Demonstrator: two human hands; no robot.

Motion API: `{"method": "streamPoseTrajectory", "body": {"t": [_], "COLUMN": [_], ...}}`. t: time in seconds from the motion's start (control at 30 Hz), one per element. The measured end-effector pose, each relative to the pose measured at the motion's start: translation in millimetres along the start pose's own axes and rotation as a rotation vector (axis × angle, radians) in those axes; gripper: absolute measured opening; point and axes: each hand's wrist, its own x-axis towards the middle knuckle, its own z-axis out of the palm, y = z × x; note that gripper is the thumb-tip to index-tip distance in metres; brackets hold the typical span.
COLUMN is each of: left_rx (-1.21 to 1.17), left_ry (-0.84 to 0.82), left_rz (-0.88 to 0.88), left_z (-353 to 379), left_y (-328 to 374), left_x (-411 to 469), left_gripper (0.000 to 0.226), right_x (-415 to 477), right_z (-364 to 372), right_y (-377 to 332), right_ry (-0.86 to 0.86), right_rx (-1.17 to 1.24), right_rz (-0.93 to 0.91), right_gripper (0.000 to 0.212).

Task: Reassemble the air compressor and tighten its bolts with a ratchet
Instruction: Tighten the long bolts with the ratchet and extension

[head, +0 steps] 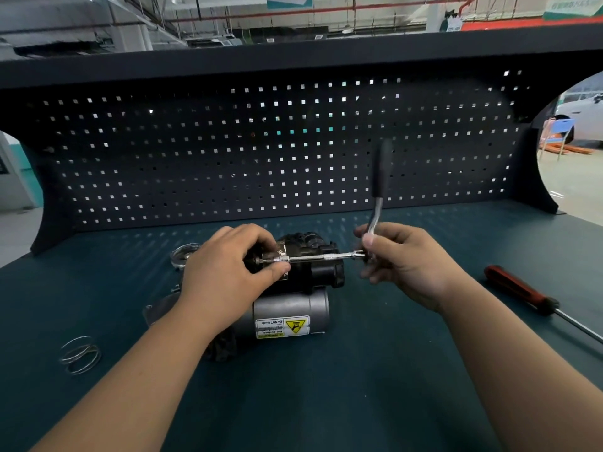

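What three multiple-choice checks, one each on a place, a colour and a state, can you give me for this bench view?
1. Where is the screwdriver?
A) on the table, right of the air compressor
B) on top of the compressor
C) hanging from a hook

2. What colour is the triangle on the compressor's warning label?
A) blue
B) green
C) yellow

3. What is the right hand doing?
A) lying flat on the table
B) gripping the ratchet near its head
C) hanging loose, holding nothing

Answers:
1 A: it lies on the table off to the right, apart from the compressor.
2 C: the triangle shows yellow beside the white text panel.
3 B: its fingers curl round the ratchet's shank, with the handle pointing up, while the left hand pinches the socket end of the extension bar.
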Motion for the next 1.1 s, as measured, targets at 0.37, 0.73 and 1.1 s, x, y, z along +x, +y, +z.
{"method": "streamPoseTrajectory", "body": {"t": [0.37, 0.73, 1.1], "left_rx": [0.011, 0.067, 0.069], "left_ry": [-0.010, 0.006, 0.019], "left_rz": [0.075, 0.079, 0.113], "left_z": [1, 1, 1], "left_y": [1, 3, 2], "left_x": [1, 0, 0], "left_gripper": [0.017, 0.017, 0.013], "right_x": [-4, -5, -4], "right_z": [4, 2, 5], "right_y": [4, 0, 2], "right_ry": [-0.002, -0.049, -0.030], "right_rx": [-0.003, 0.014, -0.031], "right_rz": [0.137, 0.111, 0.103], "right_gripper": [0.012, 0.011, 0.015]}}
